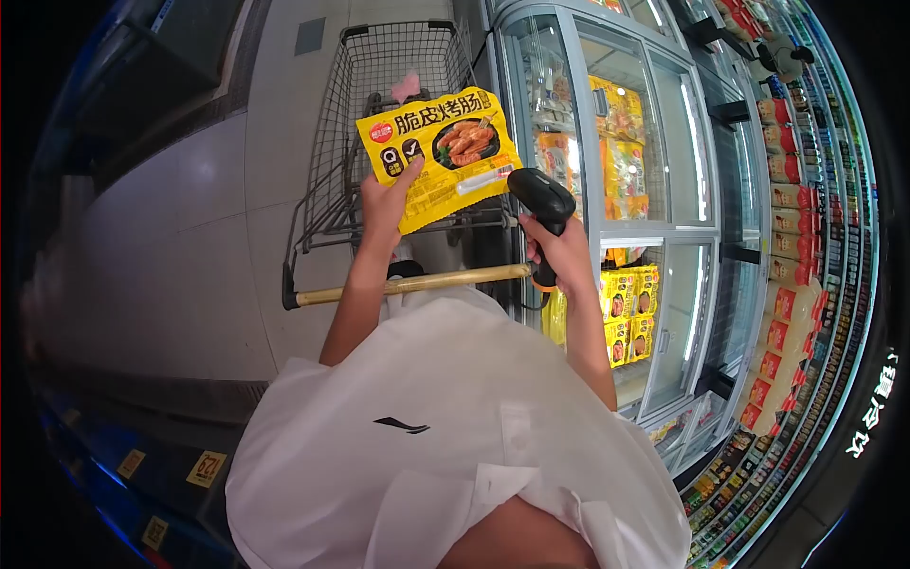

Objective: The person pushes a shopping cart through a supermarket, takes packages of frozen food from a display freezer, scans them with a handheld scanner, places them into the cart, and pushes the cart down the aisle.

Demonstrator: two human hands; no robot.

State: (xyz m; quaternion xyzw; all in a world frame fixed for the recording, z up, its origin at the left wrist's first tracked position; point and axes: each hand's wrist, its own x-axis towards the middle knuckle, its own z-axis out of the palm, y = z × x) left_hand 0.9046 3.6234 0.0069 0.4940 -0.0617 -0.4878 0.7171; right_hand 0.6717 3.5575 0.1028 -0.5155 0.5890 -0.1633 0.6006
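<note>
Beside grey glass-lidded freezers [664, 230], your left hand [385, 201] edge-grips a yellow plastic packet [441, 156], baring print; right hand [566, 254] grips black pistol-shaped scanner [543, 197]

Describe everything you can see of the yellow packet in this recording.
The yellow packet is flat, roughly rectangular and looks like glossy plastic. Its front has large dark Chinese characters, a round red logo, two dark emblems, a picture of sausages and a pale strip. It appears sealed. Slightly tilted, it's held by the left hand, thumb on its front, before the wire cart. A black scanner is beside its lower right corner.
</note>
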